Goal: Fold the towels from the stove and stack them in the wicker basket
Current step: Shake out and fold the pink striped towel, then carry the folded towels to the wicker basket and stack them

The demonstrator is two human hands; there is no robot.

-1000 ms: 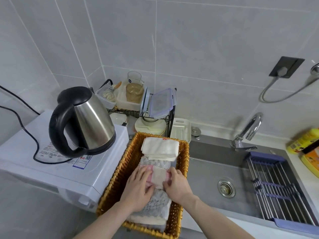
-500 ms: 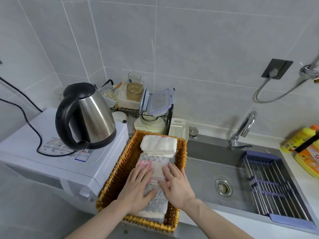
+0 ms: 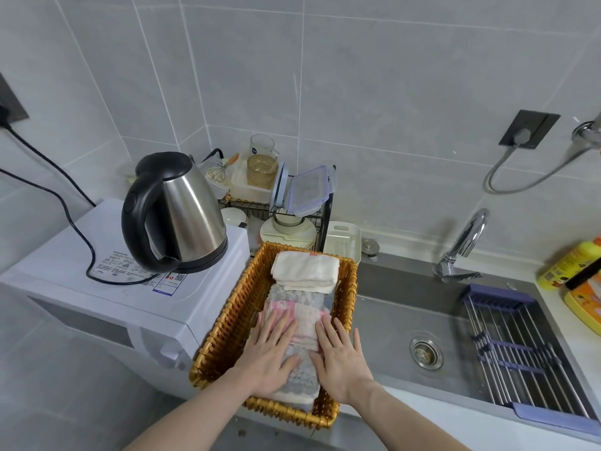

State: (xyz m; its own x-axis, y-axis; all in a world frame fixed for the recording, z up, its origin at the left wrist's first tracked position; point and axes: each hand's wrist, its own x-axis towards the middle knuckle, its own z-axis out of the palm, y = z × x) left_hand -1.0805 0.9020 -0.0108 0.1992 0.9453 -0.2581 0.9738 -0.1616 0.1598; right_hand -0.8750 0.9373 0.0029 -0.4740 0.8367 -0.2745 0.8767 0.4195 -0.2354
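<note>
A wicker basket [image 3: 234, 317] stands between a white appliance and the sink. Folded towels lie inside it: a cream towel [image 3: 305, 270] at the far end, a grey patterned towel [image 3: 300, 382] along the bottom, and a small pink towel [image 3: 305, 319] on top of the grey one. My left hand [image 3: 271, 356] lies flat with straight fingers on the left part of the pink towel. My right hand [image 3: 341, 359] lies flat beside it on the right part. Both palms press down. The stove is out of view.
A steel kettle [image 3: 182, 213] with a black cord stands on the white appliance [image 3: 107, 288] at the left. Behind the basket is a dish rack [image 3: 286, 203] with containers. The sink [image 3: 419, 320], tap [image 3: 461, 245], drain rack [image 3: 520, 346] and yellow bottles [image 3: 572, 265] are at the right.
Both hands slid a little toward me along the pink towel and flattened out, fingers now straight. The view shifted slightly to the left.
</note>
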